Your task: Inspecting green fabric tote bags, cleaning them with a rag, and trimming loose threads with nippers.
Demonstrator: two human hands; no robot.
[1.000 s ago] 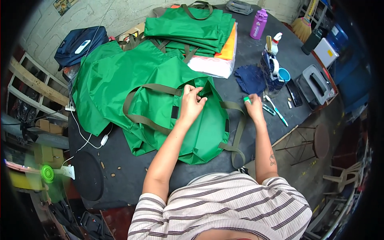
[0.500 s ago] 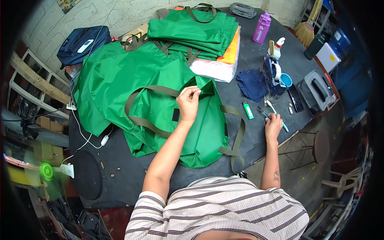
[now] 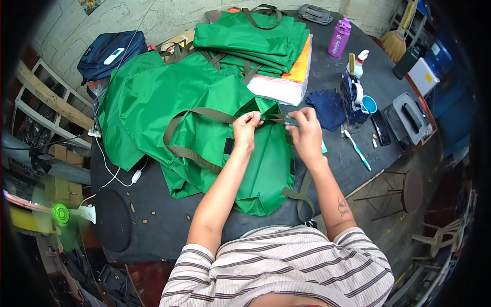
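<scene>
A green fabric bag (image 3: 266,169) with olive webbing handles (image 3: 176,130) lies across the dark table. My left hand (image 3: 245,130) is closed in a pinch on the bag's upper edge, near its opening. My right hand (image 3: 308,137) grips a small pair of thread snips (image 3: 277,118), its pointed blades toward the left fingertips at that edge. Whether the blades touch the cloth or a thread, I cannot tell. The green lighter (image 3: 324,147) beside my right wrist is mostly hidden.
Folded green bags (image 3: 245,38) are piled at the back. A purple bottle (image 3: 339,38), dark blue cloth (image 3: 326,110), holder with a blue cup (image 3: 368,105), white-and-teal toothbrush (image 3: 358,151) and grey case (image 3: 406,123) are at right. A blue backpack (image 3: 110,56) sits back left.
My right hand has picked up the thread snips from the table at right and brought them to the bag's edge. The left hand keeps its pinch there.
</scene>
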